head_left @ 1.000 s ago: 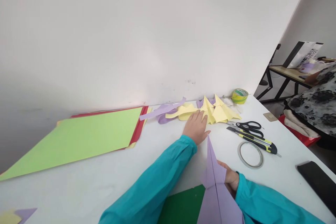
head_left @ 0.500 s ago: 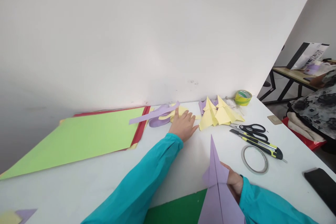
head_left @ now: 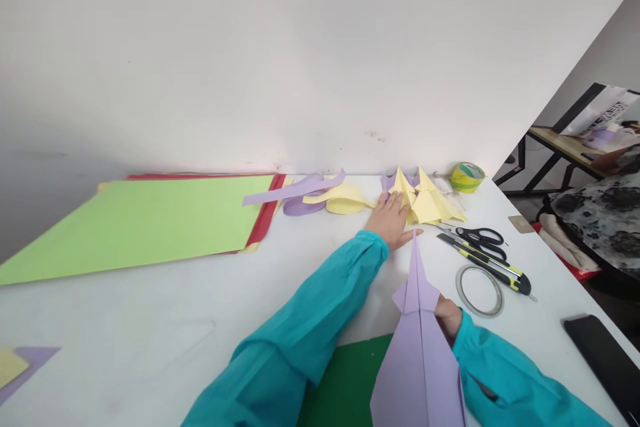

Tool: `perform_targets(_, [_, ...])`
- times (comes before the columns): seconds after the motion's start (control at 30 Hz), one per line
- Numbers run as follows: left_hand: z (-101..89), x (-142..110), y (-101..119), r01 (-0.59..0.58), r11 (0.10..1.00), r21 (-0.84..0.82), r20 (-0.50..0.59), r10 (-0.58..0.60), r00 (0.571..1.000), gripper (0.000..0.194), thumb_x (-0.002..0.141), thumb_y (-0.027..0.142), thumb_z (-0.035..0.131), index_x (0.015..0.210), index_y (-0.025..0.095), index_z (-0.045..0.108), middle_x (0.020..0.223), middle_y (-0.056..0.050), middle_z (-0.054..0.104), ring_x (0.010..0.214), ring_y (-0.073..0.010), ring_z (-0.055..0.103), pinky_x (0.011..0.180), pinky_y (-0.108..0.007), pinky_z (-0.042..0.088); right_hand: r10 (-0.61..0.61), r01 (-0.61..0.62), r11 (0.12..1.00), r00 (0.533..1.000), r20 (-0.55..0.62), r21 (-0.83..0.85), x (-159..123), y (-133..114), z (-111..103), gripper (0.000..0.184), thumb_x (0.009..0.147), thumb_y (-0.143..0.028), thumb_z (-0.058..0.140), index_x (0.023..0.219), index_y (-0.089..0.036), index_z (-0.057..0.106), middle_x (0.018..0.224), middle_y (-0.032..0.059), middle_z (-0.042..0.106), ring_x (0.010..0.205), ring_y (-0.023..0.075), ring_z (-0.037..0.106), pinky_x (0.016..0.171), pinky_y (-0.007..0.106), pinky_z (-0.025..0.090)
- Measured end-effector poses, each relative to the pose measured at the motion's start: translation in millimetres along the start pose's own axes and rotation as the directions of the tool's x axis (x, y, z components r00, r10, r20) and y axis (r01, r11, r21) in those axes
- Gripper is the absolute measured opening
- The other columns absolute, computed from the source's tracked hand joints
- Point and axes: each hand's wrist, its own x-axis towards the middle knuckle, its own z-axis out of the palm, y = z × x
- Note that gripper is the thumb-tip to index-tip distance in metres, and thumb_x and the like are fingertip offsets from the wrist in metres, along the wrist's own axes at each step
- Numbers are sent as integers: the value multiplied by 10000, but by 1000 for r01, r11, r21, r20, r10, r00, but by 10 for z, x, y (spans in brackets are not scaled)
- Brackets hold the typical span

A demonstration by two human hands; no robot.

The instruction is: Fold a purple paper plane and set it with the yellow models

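My left hand [head_left: 391, 221] lies flat on the white table [head_left: 150, 333], fingers stretched out, touching the near edge of a pile of folded yellow paper shapes [head_left: 425, 201]. My right hand [head_left: 448, 315] grips a folded purple paper plane [head_left: 419, 347] from behind; its nose points away from me, towards the left hand. Most of the right hand's fingers are hidden by the paper. Both arms wear teal sleeves.
Green and red paper sheets [head_left: 140, 223] lie at the left. Purple and yellow strips [head_left: 320, 193], a tape roll [head_left: 467, 177], scissors [head_left: 480, 239], a utility knife [head_left: 493, 265], a clear tape ring [head_left: 479, 290], a phone [head_left: 600, 353] and a dark green sheet [head_left: 350, 380] are around.
My left hand slid left onto the paper strips, then back right to the yellow shapes. The purple plane stayed in my right hand.
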Motion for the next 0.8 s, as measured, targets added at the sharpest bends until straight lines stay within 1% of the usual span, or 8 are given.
perform_targets(0.1, [45,5,8,13,1000,-16,-8,-13,1000,741,781,608,343,1233,26,424,1362,-247,307,1291,-347,193,1051,-485,61,6,-6,1000,1000,5,15,9,4,12,459,516,-213,676,973,-205,634,644,3,670,730,229,634,706,350,460])
perform_targets(0.27, [104,52,80,35,999,-26,-28,-36,999,748,767,615,359,1221,24,424,1338,-259,328,1273,-354,230,1048,-485,59,-25,24,998,1000,16,53,18,16,63,509,519,-199,659,1026,-189,614,749,36,686,753,240,633,706,358,465])
perform_targets(0.4, [117,53,117,56,998,-41,-17,-56,998,745,781,604,343,1224,9,411,1328,-276,329,1259,-365,254,1032,-523,76,-44,40,997,998,49,72,19,2,91,533,524,-203,654,1054,-197,603,747,32,687,765,250,633,711,376,468])
perform_targets(0.53, [114,42,139,67,996,-61,-1,-67,998,745,787,600,332,1227,4,409,1345,-279,307,1269,-361,237,1032,-525,87,-43,39,998,997,68,58,19,-10,101,517,535,-207,649,1050,-232,604,760,22,687,795,246,631,723,368,468])
perform_targets(0.67, [75,31,177,82,992,-96,4,-82,997,737,792,588,335,1245,10,387,1361,-270,292,1285,-346,217,1042,-522,74,-85,81,995,993,80,58,29,-1,91,501,529,-210,663,1027,-211,612,810,33,683,824,246,627,756,364,458])
perform_targets(0.8, [-73,-41,189,94,983,-160,15,-93,996,710,803,553,341,1256,7,371,1353,-264,315,1282,-335,237,1047,-519,106,-77,75,997,995,56,27,35,29,33,485,535,-227,673,1017,-212,615,763,26,679,804,239,628,747,356,462])
